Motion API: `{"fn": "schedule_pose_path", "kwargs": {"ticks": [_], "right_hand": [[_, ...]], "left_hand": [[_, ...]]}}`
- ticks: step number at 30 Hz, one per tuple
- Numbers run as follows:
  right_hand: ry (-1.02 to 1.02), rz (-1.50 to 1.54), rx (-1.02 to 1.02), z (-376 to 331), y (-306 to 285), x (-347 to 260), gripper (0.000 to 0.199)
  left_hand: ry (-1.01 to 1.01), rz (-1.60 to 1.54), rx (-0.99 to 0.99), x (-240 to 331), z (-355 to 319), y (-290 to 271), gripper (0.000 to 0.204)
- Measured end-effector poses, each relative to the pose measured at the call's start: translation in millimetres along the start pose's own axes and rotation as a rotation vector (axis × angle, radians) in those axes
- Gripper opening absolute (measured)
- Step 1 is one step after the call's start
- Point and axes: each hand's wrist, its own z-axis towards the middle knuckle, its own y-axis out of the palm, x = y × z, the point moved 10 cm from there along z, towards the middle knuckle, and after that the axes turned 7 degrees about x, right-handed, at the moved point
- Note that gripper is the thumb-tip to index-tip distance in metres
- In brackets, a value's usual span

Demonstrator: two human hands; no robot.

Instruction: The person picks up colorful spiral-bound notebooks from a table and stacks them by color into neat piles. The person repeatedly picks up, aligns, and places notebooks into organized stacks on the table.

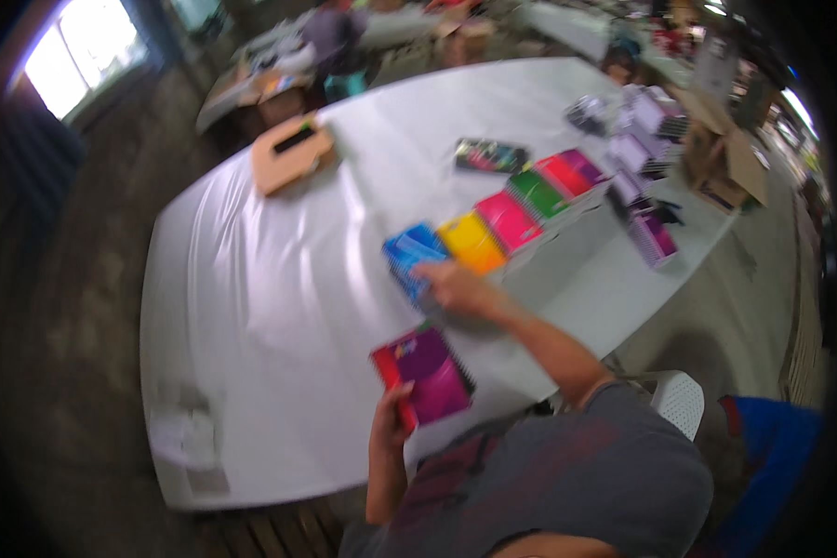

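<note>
Nearest, the left hand grips a purple-and-pink spiral notebook by its red edge, at the near side of the white desk. Just beyond, the right hand rests flat, fingers loosely spread, on a blue notebook, the first in a row of yellow, pink and green notebooks.

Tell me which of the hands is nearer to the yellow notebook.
Right. The right hand rests on the blue notebook, just beside the yellow notebook. The left hand is farther back, at the near table edge, holding a purple and red notebook.
</note>
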Motion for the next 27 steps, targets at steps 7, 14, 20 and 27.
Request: {"fn": "schedule_pose_path", "kwargs": {"ticks": [7, 14, 20, 27], "right_hand": [[0.277, 0.28, 0.453, -2, -113, -43, 0.029], [-0.368, -0.222, 0.254, -50, -106, -171, 0.036], [-0.413, -0.004, -0.197, -90, -37, -185, 0.038], [0.095, -0.377, 0.047, -37, -105, 9, 0.046]], "left_hand": [[0.038, 0.046, -0.097, 1, -8, 48, 0.035], [0.177, -0.159, -0.153, 0, -7, 52, 0.063], [0.005, -0.155, -0.159, -23, 11, 14, 0.046], [-0.035, 0.003, 0.024, -35, 8, 24, 0.056]]}}
